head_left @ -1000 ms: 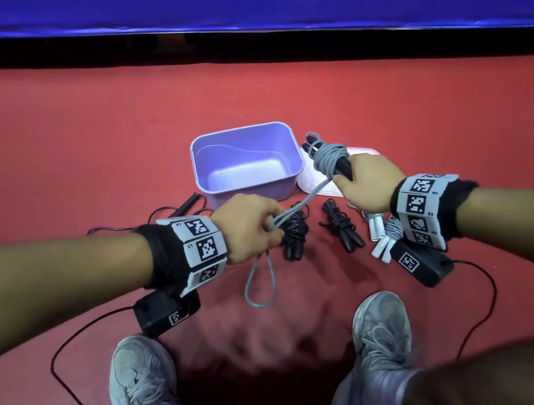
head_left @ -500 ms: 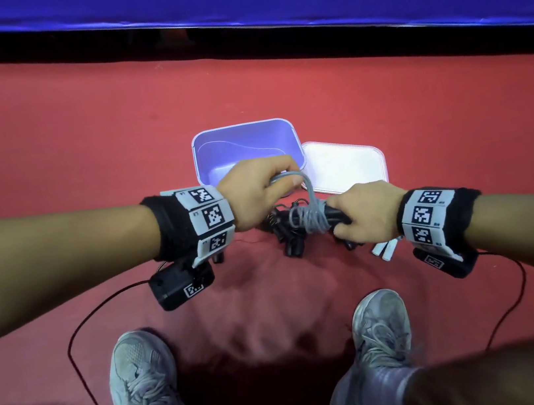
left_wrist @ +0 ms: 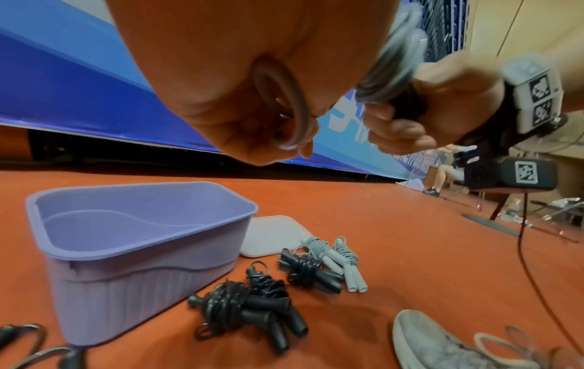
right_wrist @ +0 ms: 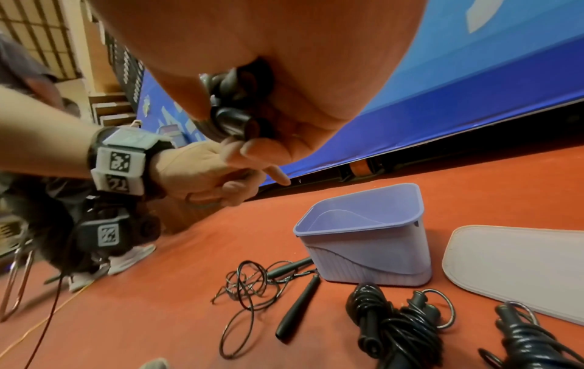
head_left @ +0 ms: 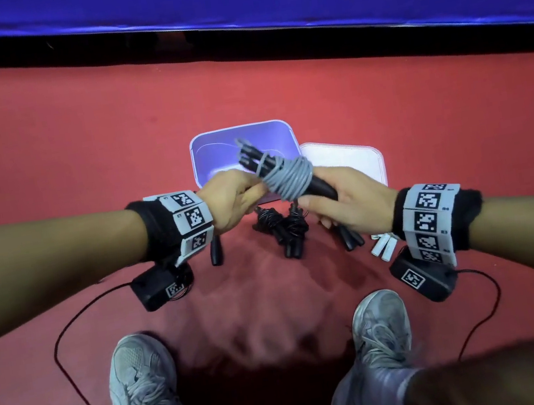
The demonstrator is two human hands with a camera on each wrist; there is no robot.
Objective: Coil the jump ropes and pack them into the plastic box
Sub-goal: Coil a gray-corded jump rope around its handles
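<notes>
My right hand (head_left: pixel 339 205) grips the black handles (right_wrist: pixel 235 117) of a jump rope whose grey cord (head_left: pixel 289 174) is wound round them in a thick coil. My left hand (head_left: pixel 234 200) pinches the cord's last loop (left_wrist: pixel 284 109) beside that coil. Both hands hover just in front of the purple plastic box (head_left: pixel 202 149), which stands open and holds nothing. Coiled black ropes (head_left: pixel 283 227) lie on the red floor below my hands. One loose black rope (right_wrist: pixel 252 294) lies uncoiled left of the box (right_wrist: pixel 363 249).
The box's pale lid (head_left: pixel 356 161) lies flat to the right of it. Two coiled grey ropes with white handles (left_wrist: pixel 338 259) lie by the lid. My grey shoes (head_left: pixel 139 377) stand near the ropes. A blue barrier (head_left: pixel 263 1) borders the red floor behind.
The bundle has risen from just above the floor and tilted over the box's front edge. More grey cord is wound on the handles, and the left hand has come close against the coil.
</notes>
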